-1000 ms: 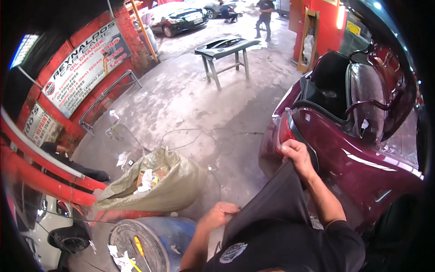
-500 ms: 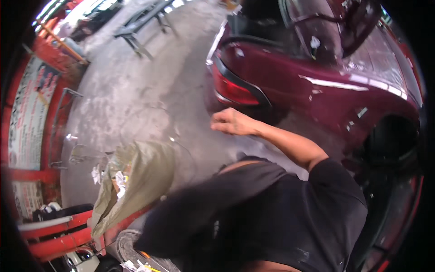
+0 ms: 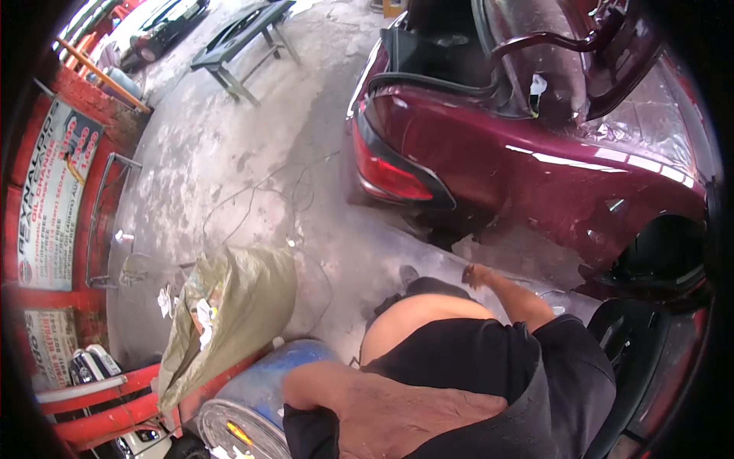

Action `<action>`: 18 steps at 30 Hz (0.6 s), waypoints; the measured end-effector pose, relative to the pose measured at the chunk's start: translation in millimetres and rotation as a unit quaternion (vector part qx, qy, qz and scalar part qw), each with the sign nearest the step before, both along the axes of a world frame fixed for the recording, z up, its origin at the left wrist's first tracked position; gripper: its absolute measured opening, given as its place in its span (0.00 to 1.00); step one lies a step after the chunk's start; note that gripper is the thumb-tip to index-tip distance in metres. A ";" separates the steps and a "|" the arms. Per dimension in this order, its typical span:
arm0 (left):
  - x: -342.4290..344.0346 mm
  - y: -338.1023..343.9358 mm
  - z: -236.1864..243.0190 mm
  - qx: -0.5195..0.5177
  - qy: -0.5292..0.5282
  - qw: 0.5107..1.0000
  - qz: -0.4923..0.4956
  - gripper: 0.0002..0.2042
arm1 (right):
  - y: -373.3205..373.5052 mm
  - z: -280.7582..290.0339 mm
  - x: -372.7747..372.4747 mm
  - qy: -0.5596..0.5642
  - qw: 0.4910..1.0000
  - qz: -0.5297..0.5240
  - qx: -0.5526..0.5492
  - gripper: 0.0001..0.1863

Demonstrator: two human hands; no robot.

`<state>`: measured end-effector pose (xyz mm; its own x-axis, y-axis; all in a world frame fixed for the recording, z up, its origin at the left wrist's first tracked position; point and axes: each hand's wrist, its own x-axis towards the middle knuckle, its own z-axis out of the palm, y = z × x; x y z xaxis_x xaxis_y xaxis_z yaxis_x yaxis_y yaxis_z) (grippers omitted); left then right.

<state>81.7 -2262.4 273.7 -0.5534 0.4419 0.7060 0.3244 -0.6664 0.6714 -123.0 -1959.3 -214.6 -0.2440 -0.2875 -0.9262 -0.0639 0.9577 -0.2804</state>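
My right hand (image 3: 477, 276) hangs low beyond my bared waist, left of the car's rear side. Its fingers look curled; what they hold, if anything, does not show. My left arm (image 3: 405, 409) bends across my chest close to the camera, and its fingers cannot be made out. The black shirt (image 3: 466, 352) is pulled up at the front. Ahead to the right stands a dark red car body (image 3: 489, 164) with a red tail light (image 3: 394, 178) and an open rear opening (image 3: 440, 57).
An olive sack (image 3: 256, 294) with white scraps leans by a blue drum (image 3: 298, 353); an orange-and-yellow object (image 3: 239, 433) lies on the drum's top. Red rails (image 3: 107, 417) run at lower left. A thin cable crosses the concrete floor (image 3: 191, 153). A grey metal stand (image 3: 245, 42) stands farther off.
My right hand has moved away from near the tail light, down and to the right. My left arm has come into view across my chest. The shirt has ridden up, baring my waist.
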 end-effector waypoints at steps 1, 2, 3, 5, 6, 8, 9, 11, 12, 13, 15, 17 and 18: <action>-3.0 -0.4 0.9 -0.002 0.000 1.000 0.003 0.18 | 5.4 0.4 1.4 0.008 1.000 0.002 0.000 0.13; -6.2 0.4 0.6 -0.001 0.003 1.000 -0.001 0.18 | 16.2 0.9 1.6 0.017 1.000 -0.002 0.005 0.13; -8.7 1.3 -0.1 -0.007 0.001 1.000 0.005 0.18 | 5.1 14.5 8.3 0.053 0.998 -0.010 0.026 0.13; -16.3 4.4 -3.3 -0.014 -0.004 1.000 0.006 0.19 | 6.3 8.9 3.7 0.051 0.999 0.008 -0.006 0.14; -23.3 4.4 -6.6 -0.024 -0.009 1.000 0.013 0.19 | 6.3 4.1 3.4 0.048 0.998 0.016 -0.022 0.14; -32.1 1.1 -21.6 -0.054 -0.046 0.996 0.049 0.19 | 0.7 -5.6 0.9 0.164 0.976 0.073 -0.120 0.14; -34.9 -1.9 -32.6 -0.080 -0.074 0.990 0.085 0.19 | -9.1 -9.2 8.2 0.212 0.956 0.106 -0.174 0.15; -44.3 -9.4 -71.7 -0.150 -0.156 0.961 0.172 0.20 | -18.5 -9.5 -3.1 0.231 0.918 0.096 -0.309 0.15; -46.2 -14.6 -94.5 -0.186 -0.214 0.933 0.223 0.20 | -32.5 -8.4 -7.5 0.230 0.891 0.097 -0.380 0.16; -47.7 -23.3 -124.0 -0.211 -0.276 0.897 0.275 0.20 | -53.5 14.0 -13.6 0.173 0.897 0.063 -0.403 0.16; -36.9 -44.3 -190.5 -0.212 -0.394 0.814 0.371 0.21 | -105.7 97.4 -9.4 0.008 0.912 -0.049 -0.407 0.18; -17.5 -58.3 -251.4 -0.157 -0.479 0.754 0.421 0.21 | -143.8 219.4 -5.6 -0.068 0.927 -0.082 -0.359 0.20; -7.6 -61.6 -275.1 -0.116 -0.511 0.733 0.434 0.22 | -158.7 266.9 -4.6 -0.048 0.936 -0.032 -0.347 0.21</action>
<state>74.1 -2324.0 -1.4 -0.8848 -0.3464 -0.3116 -0.1932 -0.3359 0.9219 -127.6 -2118.0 52.3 -0.2059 -0.8160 -0.5402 0.0449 0.5436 -0.8382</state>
